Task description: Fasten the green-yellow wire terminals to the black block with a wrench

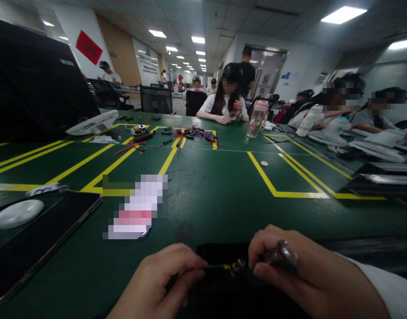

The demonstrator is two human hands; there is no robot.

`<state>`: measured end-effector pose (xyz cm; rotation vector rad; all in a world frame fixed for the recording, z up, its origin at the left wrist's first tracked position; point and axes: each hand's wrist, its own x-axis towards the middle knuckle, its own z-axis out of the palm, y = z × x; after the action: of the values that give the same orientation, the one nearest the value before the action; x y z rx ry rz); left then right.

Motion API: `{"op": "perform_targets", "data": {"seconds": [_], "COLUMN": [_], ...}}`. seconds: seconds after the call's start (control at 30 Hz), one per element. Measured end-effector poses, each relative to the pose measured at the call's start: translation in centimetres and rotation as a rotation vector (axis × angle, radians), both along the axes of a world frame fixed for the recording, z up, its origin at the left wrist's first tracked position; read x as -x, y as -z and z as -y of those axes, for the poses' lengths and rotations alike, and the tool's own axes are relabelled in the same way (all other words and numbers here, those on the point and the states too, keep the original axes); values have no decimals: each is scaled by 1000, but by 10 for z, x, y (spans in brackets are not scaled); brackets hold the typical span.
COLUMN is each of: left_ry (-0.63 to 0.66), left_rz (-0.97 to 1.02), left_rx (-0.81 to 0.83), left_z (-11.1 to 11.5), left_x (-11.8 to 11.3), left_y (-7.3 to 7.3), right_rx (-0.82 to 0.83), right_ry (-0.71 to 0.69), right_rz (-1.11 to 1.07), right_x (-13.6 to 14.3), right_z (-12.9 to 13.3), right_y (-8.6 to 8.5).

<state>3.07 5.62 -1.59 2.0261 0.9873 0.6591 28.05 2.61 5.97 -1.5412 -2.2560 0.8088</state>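
Low in the view, my left hand (170, 277) is closed, thumb and forefinger pinching the end of a thin dark green wire (218, 267) with a yellow section. At the wire's right end is a small metallic part (238, 266). My right hand (289, 266) is closed, its fingertips beside that metal part. A metal tool with an open curved jaw (284, 253) sticks out between its thumb and fingers; the rest is hidden by the hand. Under both hands lies something black.
A black phone-like slab (40, 243) and white round object (17, 214) lie left on the green table (203, 190). Red and blue wires (193, 133) lie farther back near a pink-lidded bottle (257, 118). A person (225, 97) sits opposite; others sit right.
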Motion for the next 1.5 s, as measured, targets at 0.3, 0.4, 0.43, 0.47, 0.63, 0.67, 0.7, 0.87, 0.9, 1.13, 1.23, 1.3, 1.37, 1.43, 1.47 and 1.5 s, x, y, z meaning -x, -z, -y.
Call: {"op": "perform_targets", "data": {"seconds": [0.3, 0.4, 0.43, 0.47, 0.63, 0.67, 0.7, 0.87, 0.9, 1.13, 1.23, 1.3, 1.37, 1.43, 1.47, 1.5], "left_ry": [13, 16, 16, 17, 1, -1, -2, 4, 9, 5, 8, 3, -5, -6, -4, 0], "left_rz": [0, 11, 12, 11, 23, 30, 36, 16, 11, 7, 6, 5, 5, -1, -1, 3], "left_rx": [-14, -10, -10, -10, -11, -10, -8, -36, -42, -28, -46, -44, -33, -24, -26, -34], "left_z": [1, 1, 0, 0, 0, 0, 0, 0, 0, 1, 1, 1, 1, 0, 0, -1], "left_x": [1, 0, 0, 0, -1, -2, -2, 0, 0, 1, 0, 0, 0, 0, -1, -1], "left_y": [-1, 0, 0, 0, 0, 0, 0, 0, -1, -3, -3, -3, -3, -2, -2, -1], "right_rx": [-26, -45, -52, -57, -63, -68, -77, -76, -62, -41, -17, -18, -35, -39, -27, -10], "right_ry": [-146, -263, -292, -311, -242, -184, -119, 30, 27, 18, 21, 21, 12, -29, -58, -88], "right_rz": [-34, -80, -89, -94, -103, -106, -104, -16, -9, 5, 31, 38, 18, -26, -43, -55], "right_x": [-1, -1, -1, -1, -3, -4, -5, -4, -3, 3, 4, 4, 3, 2, 1, 0], "right_z": [-8, -16, -18, -19, -17, -15, -13, -3, -1, 1, 2, 2, 1, -1, -2, -4], "right_y": [-4, -8, -8, -9, -9, -9, -9, -6, -5, 0, 2, 2, 2, 1, 0, 0]}}
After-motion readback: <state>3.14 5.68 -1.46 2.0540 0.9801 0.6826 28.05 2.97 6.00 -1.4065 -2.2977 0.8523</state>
